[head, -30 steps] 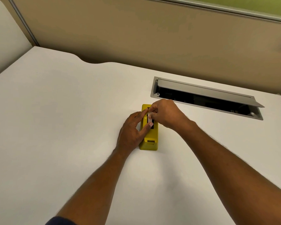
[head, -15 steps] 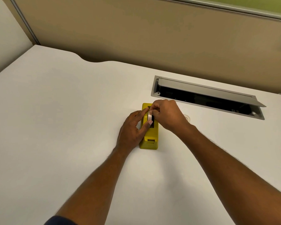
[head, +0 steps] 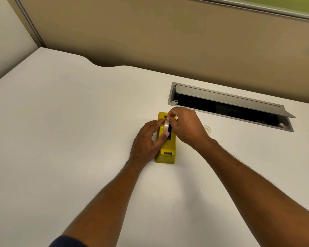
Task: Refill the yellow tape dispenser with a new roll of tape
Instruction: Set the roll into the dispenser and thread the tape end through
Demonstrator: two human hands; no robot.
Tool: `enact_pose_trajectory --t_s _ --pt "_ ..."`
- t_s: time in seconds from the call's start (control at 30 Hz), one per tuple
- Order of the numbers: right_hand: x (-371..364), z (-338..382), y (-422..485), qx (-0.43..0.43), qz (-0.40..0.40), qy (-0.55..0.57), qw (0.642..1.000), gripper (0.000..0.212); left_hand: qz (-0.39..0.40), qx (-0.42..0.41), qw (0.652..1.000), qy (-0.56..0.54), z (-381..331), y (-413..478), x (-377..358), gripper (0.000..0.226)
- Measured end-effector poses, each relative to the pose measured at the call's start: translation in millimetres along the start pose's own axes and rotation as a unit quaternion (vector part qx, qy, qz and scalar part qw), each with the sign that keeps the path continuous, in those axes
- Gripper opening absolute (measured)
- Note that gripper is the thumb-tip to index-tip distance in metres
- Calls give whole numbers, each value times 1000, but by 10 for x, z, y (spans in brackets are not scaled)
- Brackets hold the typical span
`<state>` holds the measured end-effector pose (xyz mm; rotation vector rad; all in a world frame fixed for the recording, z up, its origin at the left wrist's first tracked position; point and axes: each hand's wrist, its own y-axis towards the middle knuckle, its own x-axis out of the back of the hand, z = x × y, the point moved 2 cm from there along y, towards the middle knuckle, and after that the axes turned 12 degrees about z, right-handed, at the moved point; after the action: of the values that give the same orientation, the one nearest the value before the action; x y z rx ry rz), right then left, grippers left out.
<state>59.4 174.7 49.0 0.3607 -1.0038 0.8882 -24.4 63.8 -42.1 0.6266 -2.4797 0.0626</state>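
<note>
The yellow tape dispenser (head: 166, 154) lies on the white desk, its long axis pointing away from me. A pale roll of tape (head: 166, 126) stands on edge over the dispenser's dark slot, partly raised above it. My left hand (head: 148, 139) rests against the dispenser's left side, its thumb and fingers pinching the roll's near and left edge. My right hand (head: 185, 127) comes in from the right and grips the roll's top at the far end. How deep the roll sits in the slot is hidden by my fingers.
An open grey cable hatch (head: 230, 107) with a raised lid is sunk into the desk behind and right of the dispenser. A small clear ring-like thing (head: 207, 130) lies just right of my right hand. A tan partition wall (head: 150, 32) borders the desk's far edge.
The roll has come up a little higher above the slot and shows more of its edge. Both hands stay on it in nearly the same place.
</note>
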Motion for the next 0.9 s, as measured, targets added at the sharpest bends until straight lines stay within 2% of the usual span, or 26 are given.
enact_pose_trajectory --t_s 0.3,0.47,0.6,0.9 --pt "9 -25 -4 26 -21 -3 999 15 8 -3 1000 -9 -26 9 10 52" --pt "-7 -41 18 22 -32 4 999 16 17 5 1000 -8 -36 1 15 58" --pt "-5 -56 38 17 -26 13 999 14 16 4 1000 -8 -49 2 25 53" --pt "6 -116 65 25 -5 52 998 8 22 9 1000 1 -36 3 15 57"
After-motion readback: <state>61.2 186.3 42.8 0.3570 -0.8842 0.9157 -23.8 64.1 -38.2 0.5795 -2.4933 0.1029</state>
